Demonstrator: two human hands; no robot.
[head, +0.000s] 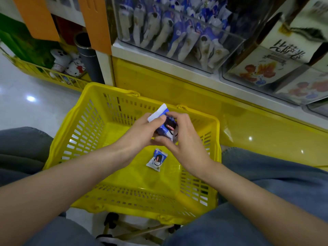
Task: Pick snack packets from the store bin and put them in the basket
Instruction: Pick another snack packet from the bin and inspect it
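A yellow plastic basket [85,132] stands on the floor between my knees. One blue and white snack packet [157,159] lies flat on its bottom. Above the basket both hands hold another blue and white snack packet [164,119]. My left hand [142,134] grips its left side with the thumb on top. My right hand [184,139] curls round its right side. A clear store bin [204,55] on the shelf above holds several packets of the same kind, standing upright.
A second clear bin [266,68] at the right holds printed white packs. The yellow shelf base [177,89] runs behind the basket. At the left a low yellow rack [53,75] holds plush toys beside a grey post [88,57]. My jeans-clad legs flank the basket.
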